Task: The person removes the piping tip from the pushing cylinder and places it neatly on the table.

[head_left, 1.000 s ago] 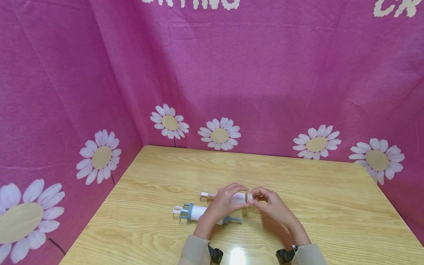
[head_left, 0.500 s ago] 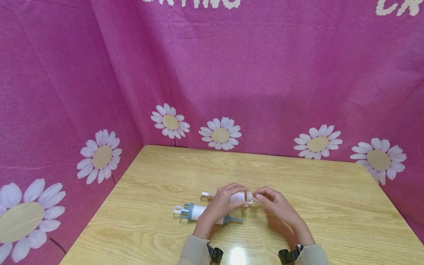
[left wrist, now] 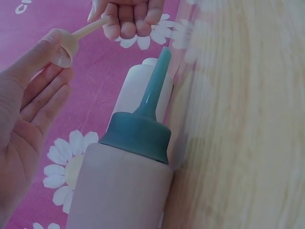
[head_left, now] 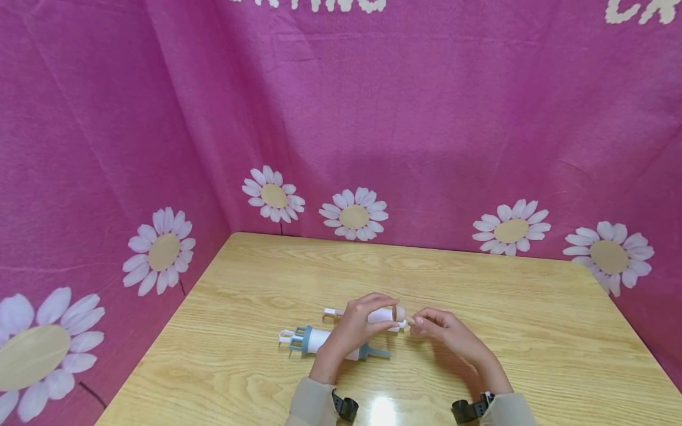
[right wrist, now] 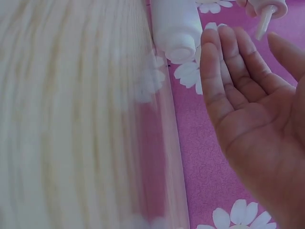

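Note:
My left hand (head_left: 358,322) holds a cream, funnel-shaped nozzle (left wrist: 68,46) by its wide end, between thumb and fingers. Its narrow stem points at my right hand (head_left: 446,332). In the right wrist view the right fingers are extended, with the thumb apart and the stem's tip close by. A syringe-like tool with a teal nozzle (left wrist: 138,130), white barrel (head_left: 319,341) and ring handle (head_left: 286,336) lies on the table, partly hidden by my left forearm. Behind my left hand lies a second white barrel (left wrist: 136,88), with a narrow white end (right wrist: 182,46) and a white handle end (head_left: 330,312).
The wooden table (head_left: 533,319) extends around both hands. A purple cloth (head_left: 426,118) with printed daisies hangs along its back and left side. Black straps (head_left: 469,409) are on both wrists.
My right hand has drawn back slightly to the right from the nozzle, and its stem now shows. My left hand keeps the nozzle in almost the same place.

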